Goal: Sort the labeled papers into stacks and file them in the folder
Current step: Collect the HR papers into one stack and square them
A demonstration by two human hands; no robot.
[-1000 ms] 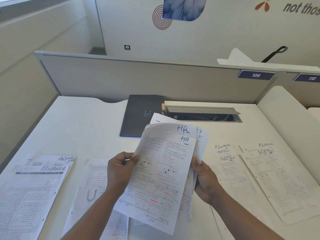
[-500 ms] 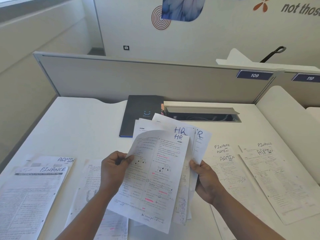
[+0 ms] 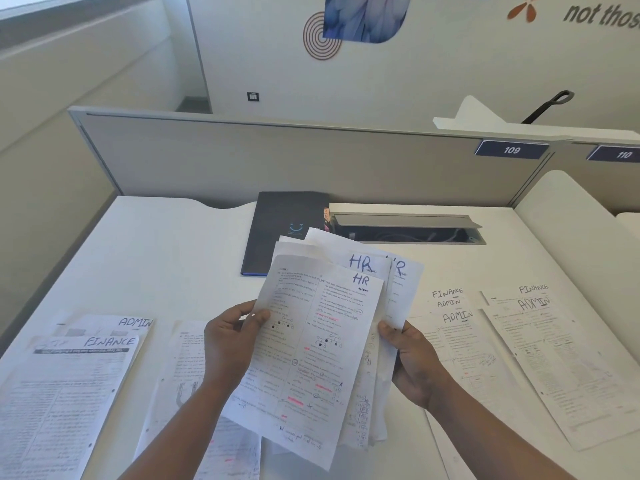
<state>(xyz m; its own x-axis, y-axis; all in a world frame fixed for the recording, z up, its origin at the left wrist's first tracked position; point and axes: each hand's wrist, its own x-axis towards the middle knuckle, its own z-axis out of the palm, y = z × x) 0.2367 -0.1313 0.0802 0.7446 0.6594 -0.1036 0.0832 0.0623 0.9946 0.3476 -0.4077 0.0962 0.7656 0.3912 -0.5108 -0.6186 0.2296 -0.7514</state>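
My left hand (image 3: pixel 228 341) gripped the left edge of the fanned bundle of white printed sheets marked "HR" (image 3: pixel 322 341), thumb on the front sheet; my right hand (image 3: pixel 412 362) gripped its right edge. Bundle was held above the white worktop (image 3: pixel 166 258), sheets uneven. Step in hand, as I judged it: gathering the HR stack. Next move called for squaring the edges, then setting it down or carrying it to the folder.

Near left lay a white printed sheet headed "FINANCE" (image 3: pixel 69 393) over one headed "ADMIN" (image 3: pixel 135 322). An unlabelled printed sheet (image 3: pixel 183 358) lay under my left arm. To the right, two overlapping spreads read "FINANCE", "ADMIN" (image 3: pixel 453 317) and "FINANCE", "ADMIN" (image 3: pixel 554 358), still mixed.

Farther back, the closed dark grey folder with a blue smile mark (image 3: pixel 284 220) lay flat. Partition tags read "109" (image 3: pixel 512 150) and "110" (image 3: pixel 623 154); wall lettering "not thos…", cut off.
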